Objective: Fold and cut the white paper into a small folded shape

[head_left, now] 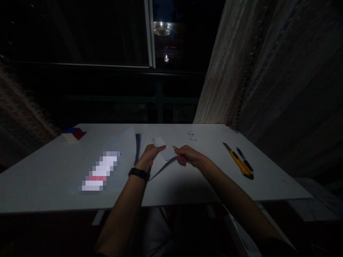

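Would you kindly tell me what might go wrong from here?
The paper, held between the left hand and right hand, might crease or tear if pulled unevenly. The yellow cutter lies to the right with its blade seemingly out, so a careless reach could cause a cut. The small white pieces beyond the right hand might get brushed away.

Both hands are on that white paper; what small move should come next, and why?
Perhaps steady the white paper with the left hand and gently straighten it with the right hand: both hands hold it, and a shaded flap slants down between the forearms, so the paper looks bent rather than flat.
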Demonstrator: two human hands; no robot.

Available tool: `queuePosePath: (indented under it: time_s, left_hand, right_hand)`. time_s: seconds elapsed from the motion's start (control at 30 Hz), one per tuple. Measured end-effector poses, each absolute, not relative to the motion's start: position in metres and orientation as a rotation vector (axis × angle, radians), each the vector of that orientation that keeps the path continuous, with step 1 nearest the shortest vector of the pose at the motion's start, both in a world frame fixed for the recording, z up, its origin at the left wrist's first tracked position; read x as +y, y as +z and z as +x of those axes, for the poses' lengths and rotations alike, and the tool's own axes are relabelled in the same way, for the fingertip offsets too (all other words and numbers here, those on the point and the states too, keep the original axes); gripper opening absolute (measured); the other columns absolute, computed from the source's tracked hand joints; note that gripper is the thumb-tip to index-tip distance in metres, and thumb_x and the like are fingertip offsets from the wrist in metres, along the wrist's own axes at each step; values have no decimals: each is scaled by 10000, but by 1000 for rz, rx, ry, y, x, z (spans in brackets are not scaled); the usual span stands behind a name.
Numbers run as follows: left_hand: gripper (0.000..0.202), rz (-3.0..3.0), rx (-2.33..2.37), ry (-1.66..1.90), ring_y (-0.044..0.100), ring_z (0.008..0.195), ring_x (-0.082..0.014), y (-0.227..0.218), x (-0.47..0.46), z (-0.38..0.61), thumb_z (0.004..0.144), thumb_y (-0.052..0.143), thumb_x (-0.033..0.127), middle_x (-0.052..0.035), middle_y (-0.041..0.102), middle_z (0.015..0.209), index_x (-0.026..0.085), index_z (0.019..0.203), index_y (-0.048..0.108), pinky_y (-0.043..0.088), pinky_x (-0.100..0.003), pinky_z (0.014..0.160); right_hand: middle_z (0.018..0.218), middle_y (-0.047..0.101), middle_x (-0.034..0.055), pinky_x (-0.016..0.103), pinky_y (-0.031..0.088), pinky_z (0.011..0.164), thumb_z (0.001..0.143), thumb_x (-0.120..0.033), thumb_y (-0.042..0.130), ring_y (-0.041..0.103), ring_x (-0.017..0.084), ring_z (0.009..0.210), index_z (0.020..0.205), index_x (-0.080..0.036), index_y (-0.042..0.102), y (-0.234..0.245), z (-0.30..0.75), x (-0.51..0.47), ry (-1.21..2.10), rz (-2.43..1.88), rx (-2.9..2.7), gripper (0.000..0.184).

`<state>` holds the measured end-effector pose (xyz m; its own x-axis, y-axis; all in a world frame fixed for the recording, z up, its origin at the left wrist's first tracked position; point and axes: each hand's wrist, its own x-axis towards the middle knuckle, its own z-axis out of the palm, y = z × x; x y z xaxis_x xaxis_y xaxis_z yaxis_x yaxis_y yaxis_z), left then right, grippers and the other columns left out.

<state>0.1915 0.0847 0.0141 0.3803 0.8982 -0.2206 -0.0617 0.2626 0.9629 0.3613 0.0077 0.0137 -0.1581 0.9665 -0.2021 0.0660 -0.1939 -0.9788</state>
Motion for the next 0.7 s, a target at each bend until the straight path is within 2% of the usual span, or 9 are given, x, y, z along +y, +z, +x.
queuePosePath:
  time_s: [0.1,0.27,0.37,0.47,0.6,0.7]
  left_hand:
    - [305,1101,946,763,640,580,-215,14,86,191,527,774,204,-112,689,684,71,776,660,492,-287,537]
    - [313,1102,923,743,637,570,-214,11,88,191,518,780,212,-116,690,696,68,770,662,490,-286,529]
    - [310,1110,893,736,638,576,-212,12,86,191,526,779,219,-115,691,700,76,777,664,492,-284,537]
    - [310,1113,878,748,642,592,-219,14,84,190,545,770,239,-116,693,707,85,790,660,498,-295,556]
    - [314,1099,891,776,649,613,-229,12,85,190,555,761,251,-114,692,699,91,803,653,499,-305,573]
    - [290,1072,838,749,647,620,-220,11,88,192,573,736,258,-109,688,701,96,795,647,499,-304,589]
  right_hand:
    - [339,476,8,189,286,313,725,-642,501,405,69,293,460,-125,507,14,361,8,1461,-1326,-1245,581]
    - [379,512,15,180,292,318,714,-628,531,429,69,320,505,-120,519,12,361,10,1469,-1304,-1199,549]
    - [419,543,0,172,302,329,673,-552,632,443,64,335,575,-119,543,10,362,11,1480,-1245,-1213,453]
    - [403,540,-14,167,310,333,634,-471,701,433,56,323,563,-126,531,7,363,13,1437,-1267,-1270,391]
    - [392,545,10,177,331,330,663,-450,680,442,66,315,529,-118,530,5,364,14,1417,-1358,-1276,388]
    - [415,558,23,180,342,328,684,-410,674,466,78,332,571,-103,553,7,365,15,1486,-1335,-1187,350]
